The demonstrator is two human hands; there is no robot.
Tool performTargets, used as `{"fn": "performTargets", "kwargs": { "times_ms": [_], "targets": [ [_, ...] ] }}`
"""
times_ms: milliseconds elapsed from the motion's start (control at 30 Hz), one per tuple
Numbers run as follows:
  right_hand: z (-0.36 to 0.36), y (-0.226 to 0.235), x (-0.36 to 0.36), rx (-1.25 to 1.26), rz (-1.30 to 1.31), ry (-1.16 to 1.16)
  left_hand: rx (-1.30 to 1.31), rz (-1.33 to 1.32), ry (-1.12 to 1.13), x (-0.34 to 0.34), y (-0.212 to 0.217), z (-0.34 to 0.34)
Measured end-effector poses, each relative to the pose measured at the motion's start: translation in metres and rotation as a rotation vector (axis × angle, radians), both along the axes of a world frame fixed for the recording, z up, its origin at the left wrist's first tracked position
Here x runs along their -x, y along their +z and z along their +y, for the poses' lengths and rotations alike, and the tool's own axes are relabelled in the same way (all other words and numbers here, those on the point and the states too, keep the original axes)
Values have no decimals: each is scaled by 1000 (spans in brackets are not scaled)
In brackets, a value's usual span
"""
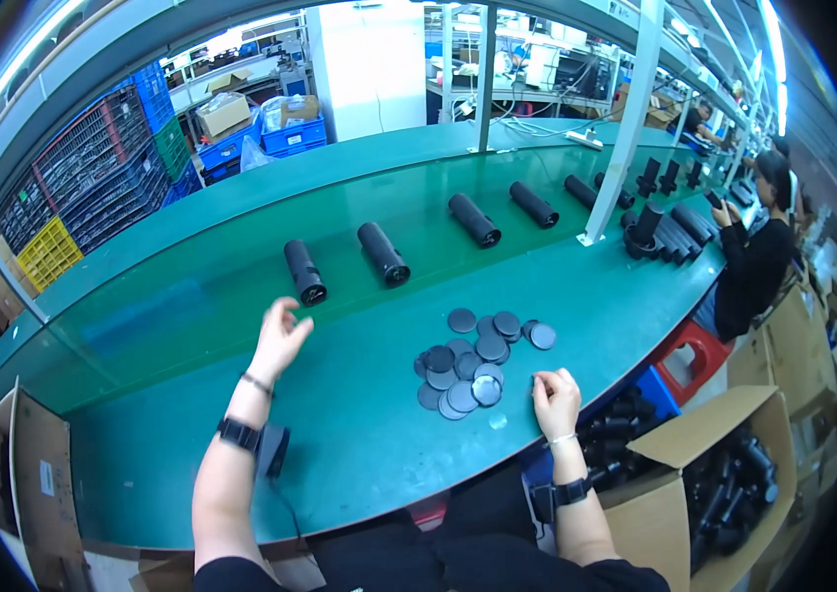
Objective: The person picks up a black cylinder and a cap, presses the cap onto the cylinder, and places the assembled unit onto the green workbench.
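My left hand [283, 337] hovers just short of a black cylinder [304, 270] lying on the green belt; its fingers are bent but apart, with nothing seen in them. More black cylinders [383, 254] lie spaced out along the belt to the right. My right hand [558, 403] is closed at the bench's near edge, thumb and fingers together; whatever they may hold is too small to make out. Left of it spreads a loose pile of flat black discs [440, 379], some overlapping, one with a shiny pale top [486, 391]. A small clear round piece [497, 421] lies below the pile.
A dark corded device [273, 452] sits beside my left forearm. Open cardboard boxes [43, 479] stand at both ends near me; the right carton [655, 513] holds black parts. A metal post [624, 128] rises from the bench. Another person [759, 247] sits at the right.
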State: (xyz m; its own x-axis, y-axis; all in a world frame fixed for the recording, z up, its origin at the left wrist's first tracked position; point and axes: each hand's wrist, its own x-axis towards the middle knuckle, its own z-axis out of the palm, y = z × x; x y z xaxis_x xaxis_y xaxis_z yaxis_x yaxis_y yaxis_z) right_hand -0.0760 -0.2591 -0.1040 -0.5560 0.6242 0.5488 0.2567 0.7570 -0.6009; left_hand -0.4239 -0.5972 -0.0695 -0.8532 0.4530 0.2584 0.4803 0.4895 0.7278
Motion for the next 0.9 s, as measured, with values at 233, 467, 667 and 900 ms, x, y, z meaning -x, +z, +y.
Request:
{"fn": "performTargets", "kwargs": {
  "times_ms": [233,467,667,900],
  "targets": [
    [6,-4,-9,-54,34,6,61,-682,-386,-187,41,-84],
    [12,-13,-18,-54,83,-24,-211,-696,-63,-227,-14,-110],
    [10,-13,-17,-72,97,-45,-186,-673,22,-216,-30,-119],
    [13,-18,-22,-44,139,-83,-181,-681,81,-210,-30,-109]
  ]
}}
